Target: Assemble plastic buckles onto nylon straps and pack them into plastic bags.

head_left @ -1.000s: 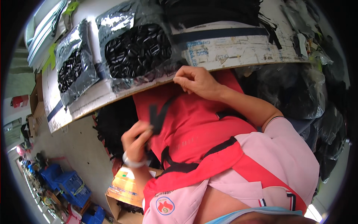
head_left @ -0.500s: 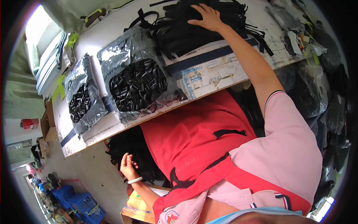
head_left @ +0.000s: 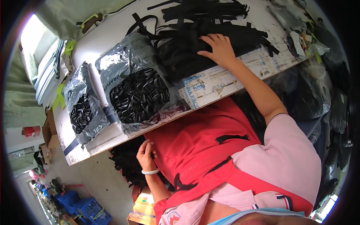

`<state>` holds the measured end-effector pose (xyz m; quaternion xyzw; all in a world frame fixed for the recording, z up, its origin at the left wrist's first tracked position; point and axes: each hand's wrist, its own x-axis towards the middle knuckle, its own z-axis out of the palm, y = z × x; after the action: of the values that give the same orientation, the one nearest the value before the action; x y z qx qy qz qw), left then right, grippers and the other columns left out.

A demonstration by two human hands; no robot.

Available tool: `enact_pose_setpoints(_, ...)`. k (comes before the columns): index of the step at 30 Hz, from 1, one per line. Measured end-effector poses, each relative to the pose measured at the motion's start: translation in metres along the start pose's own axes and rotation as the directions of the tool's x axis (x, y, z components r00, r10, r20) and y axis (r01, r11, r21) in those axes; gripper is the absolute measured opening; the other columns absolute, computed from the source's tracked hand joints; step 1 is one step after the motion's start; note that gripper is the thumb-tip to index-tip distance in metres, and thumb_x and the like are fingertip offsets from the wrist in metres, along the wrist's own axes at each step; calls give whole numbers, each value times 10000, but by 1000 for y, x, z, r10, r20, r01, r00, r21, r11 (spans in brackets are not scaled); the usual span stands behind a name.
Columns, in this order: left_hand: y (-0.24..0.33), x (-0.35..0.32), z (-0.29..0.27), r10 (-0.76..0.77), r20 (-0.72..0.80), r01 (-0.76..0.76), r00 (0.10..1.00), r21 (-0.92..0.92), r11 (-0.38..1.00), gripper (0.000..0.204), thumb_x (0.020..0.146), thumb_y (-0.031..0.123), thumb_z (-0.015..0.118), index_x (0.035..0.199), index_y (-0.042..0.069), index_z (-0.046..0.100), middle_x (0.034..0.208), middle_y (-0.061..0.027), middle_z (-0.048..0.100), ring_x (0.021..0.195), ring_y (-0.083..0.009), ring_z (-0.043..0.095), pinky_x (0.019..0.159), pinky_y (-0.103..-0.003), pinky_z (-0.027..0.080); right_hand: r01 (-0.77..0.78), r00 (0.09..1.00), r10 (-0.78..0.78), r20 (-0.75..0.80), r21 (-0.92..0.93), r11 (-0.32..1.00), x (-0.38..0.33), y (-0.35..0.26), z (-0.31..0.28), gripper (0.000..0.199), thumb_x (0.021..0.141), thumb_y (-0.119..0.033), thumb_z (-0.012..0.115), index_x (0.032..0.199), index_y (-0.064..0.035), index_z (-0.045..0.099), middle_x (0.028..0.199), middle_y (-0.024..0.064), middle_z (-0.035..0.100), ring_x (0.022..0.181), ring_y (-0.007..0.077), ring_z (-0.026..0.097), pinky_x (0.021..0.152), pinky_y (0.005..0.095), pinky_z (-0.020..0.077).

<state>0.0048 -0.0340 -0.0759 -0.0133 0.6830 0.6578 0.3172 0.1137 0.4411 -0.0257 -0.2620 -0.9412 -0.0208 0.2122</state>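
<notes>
Straps on the table were touched by the spread right grip; the left grip was curled, hold unclear.

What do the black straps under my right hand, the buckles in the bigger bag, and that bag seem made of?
Straps: probably fabric webbing, matte; some curl loosely, though no weave shows. Buckles: likely moulded plastic, with glossy highlights on repeated shapes. Bag: apparently thin plastic film, shiny and see-through, with wrinkles and glare.
</notes>
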Motion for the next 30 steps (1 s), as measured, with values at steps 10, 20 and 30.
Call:
enact_pose_setpoints(10, -13, 12, 32, -60, -10, 60, 998, -14, 998, 210, 914, 77, 592, 1078, -50, 623, 854, -117, 658, 481, -107, 508, 380, -230, 383, 80, 972, -179, 152, 503, 861, 73, 36, -41, 632, 800, -404, 689, 1359, -205, 470, 1383, 132, 436, 1303, 307, 397, 1102, 456, 269)
enact_pose_setpoints(20, 0, 28, 32, -207, -45, 200, 977, -126, 972, 109, 917, 57, 571, 948, -37, 618, 784, -123, 642, 429, -129, 492, 345, -244, 360, -12, 916, -10, 401, 51, 999, 286, 154, 72, 1009, 710, -694, 642, 1479, -190, 225, 1503, 174, 219, 1370, 375, 230, 1079, 552, 255)
enact_pose_setpoints(30, 0, 40, 40, -267, -51, 262, 962, -88, 961, 130, 856, 122, 596, 846, -5, 570, 519, -77, 498, 346, -147, 403, 330, -244, 317, -294, 586, -50, 809, 270, 917, 284, 135, 56, 1051, 738, -709, 617, 1506, -151, 167, 1520, 178, 226, 1393, 352, 230, 1120, 457, 244)
